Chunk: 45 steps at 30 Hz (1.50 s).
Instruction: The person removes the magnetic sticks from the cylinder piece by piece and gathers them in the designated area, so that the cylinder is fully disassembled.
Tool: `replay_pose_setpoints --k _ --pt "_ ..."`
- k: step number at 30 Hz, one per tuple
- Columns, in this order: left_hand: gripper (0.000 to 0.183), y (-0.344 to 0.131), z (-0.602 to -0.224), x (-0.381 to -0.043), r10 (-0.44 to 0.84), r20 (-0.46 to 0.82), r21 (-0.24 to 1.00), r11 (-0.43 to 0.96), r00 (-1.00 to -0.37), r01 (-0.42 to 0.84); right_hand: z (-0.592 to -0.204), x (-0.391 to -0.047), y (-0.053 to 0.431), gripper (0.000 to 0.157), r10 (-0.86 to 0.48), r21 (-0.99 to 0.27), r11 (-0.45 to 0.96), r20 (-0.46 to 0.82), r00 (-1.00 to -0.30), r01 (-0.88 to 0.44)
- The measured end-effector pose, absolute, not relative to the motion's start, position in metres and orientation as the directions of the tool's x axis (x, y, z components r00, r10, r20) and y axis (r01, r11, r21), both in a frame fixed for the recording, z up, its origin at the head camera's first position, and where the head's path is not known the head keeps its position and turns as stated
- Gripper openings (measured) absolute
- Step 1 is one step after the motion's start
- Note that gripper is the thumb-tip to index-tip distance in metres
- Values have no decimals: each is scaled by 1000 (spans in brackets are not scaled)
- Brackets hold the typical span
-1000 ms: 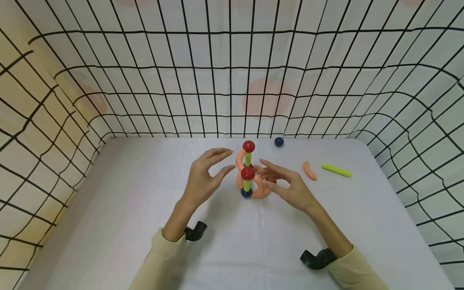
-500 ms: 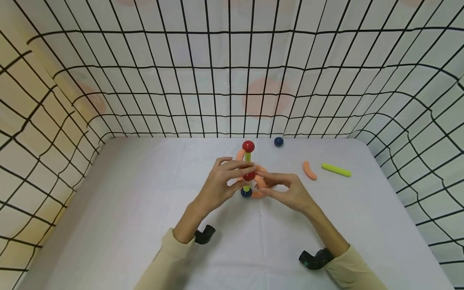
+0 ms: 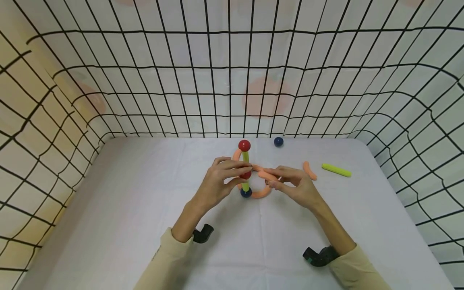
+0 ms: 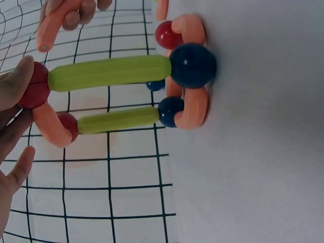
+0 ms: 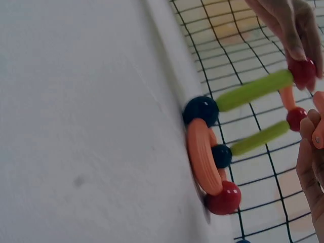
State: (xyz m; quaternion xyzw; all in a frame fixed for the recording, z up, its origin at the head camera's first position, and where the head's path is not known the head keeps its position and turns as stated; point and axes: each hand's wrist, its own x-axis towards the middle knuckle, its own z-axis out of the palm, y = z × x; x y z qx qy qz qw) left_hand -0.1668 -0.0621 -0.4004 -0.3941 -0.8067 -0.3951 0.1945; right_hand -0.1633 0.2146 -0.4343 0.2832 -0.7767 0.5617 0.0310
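A toy frame of balls and rods stands on the white table. My left hand (image 3: 214, 183) pinches the red ball (image 4: 35, 85) atop its front yellow-green rod (image 4: 111, 72). A dark blue ball (image 3: 246, 193) joins that rod's foot to curved orange pieces (image 5: 202, 157) lying on the table. Behind is a second upright rod (image 3: 245, 156) with another red ball (image 3: 244, 145) on top. Just right of the frame, my right hand (image 3: 299, 187) holds a curved orange stick (image 3: 267, 176); its near end is free in the left wrist view. At the base sits a third red ball (image 5: 224, 198).
A loose dark blue ball (image 3: 278, 141) lies at the table's back edge. To the right are a short orange curved piece (image 3: 309, 170) and a yellow-green rod (image 3: 336, 170). Black wire grid (image 3: 230, 92) panels stand around the back and sides.
My left hand came right and took hold of the front red ball. My right hand gripped the curved orange stick at the frame and moved it away rightward. The frame's top shifted slightly left.
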Motion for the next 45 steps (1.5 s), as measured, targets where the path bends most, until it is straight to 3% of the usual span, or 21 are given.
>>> replay_pose_setpoints --k 3,9,15,19,28,36,45 --pt "38 -64 -400 -167 480 622 494 373 -619 786 -429 -167 225 40 -337 -860 243 360 -870 -449" --pt "38 -62 -400 -166 488 625 488 365 -609 793 -422 -175 250 39 -90 -933 240 255 -963 -269" --pt "38 -62 -401 -167 481 634 482 366 -605 796 -422 -179 270 45 107 -922 371 165 -981 -114" --pt "38 -61 -401 -166 477 633 483 372 -609 793 -429 -182 276 47 122 -896 441 118 -985 -53" --pt "38 -61 -400 -164 479 622 488 382 -619 785 -451 -188 269 35 207 -783 621 122 -971 34" --pt "39 -60 -399 -164 487 625 483 372 -609 793 -459 -188 260 28 215 -655 756 235 -948 9" --pt "40 -60 -399 -164 493 625 481 367 -605 796 -462 -189 260 28 147 -584 811 230 -962 -15"
